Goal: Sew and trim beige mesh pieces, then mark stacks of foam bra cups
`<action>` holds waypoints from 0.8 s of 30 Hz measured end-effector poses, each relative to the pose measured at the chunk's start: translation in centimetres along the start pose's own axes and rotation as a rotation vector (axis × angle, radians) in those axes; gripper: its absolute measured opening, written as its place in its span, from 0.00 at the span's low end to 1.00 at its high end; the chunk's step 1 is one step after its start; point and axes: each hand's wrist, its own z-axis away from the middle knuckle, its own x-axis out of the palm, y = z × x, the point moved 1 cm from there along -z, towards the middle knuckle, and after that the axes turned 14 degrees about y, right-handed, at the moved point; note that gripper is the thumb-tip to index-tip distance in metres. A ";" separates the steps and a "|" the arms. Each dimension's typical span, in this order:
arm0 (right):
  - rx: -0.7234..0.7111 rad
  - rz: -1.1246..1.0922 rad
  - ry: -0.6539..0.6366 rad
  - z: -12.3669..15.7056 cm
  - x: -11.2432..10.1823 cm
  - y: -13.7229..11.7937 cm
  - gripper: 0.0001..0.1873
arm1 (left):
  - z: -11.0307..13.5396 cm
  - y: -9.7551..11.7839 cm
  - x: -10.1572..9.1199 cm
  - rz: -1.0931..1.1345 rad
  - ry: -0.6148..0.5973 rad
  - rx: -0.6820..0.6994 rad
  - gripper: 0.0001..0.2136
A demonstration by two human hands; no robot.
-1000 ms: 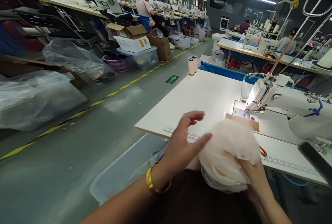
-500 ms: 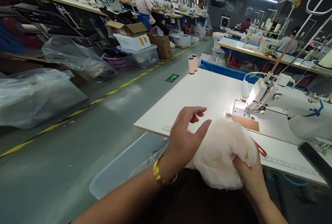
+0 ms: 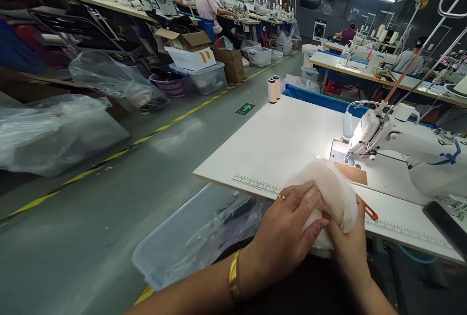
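Observation:
Both my hands grip a bunch of cream sheer fabric (image 3: 330, 189) at the near edge of the white sewing table (image 3: 288, 139). My left hand (image 3: 288, 230), with a ring and a gold bangle, closes over the fabric from the left. From the right and below, my right hand (image 3: 346, 244) pinches the same bundle. The fabric's far end lies towards the needle of the white sewing machine (image 3: 397, 139). An orange-handled snipper (image 3: 369, 211) pokes out just right of the fabric.
A clear plastic bin (image 3: 189, 242) sits on the floor left of my lap. Two thread spools (image 3: 273, 89) stand at the table's far corner. Across the grey aisle with its yellow line (image 3: 160, 127) are bagged goods, boxes and other people at sewing stations.
My left hand went from open, hovering fingers to closing down onto the fabric. The bundle got pressed flatter and pulled towards the table edge. The view shifted slightly.

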 end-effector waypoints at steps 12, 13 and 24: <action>-0.142 -0.146 -0.193 2.1 -0.4 1.3 0.31 | 0.6 -2.7 1.6 0.961 -0.451 -0.818 0.41; -0.122 -0.152 -0.248 1.9 -0.6 1.2 0.31 | 0.7 -2.7 1.7 1.024 -0.470 -0.864 0.42; -0.146 0.005 -0.321 -0.2 -2.6 0.4 0.41 | 0.5 -2.4 1.7 0.841 -0.579 -0.960 0.26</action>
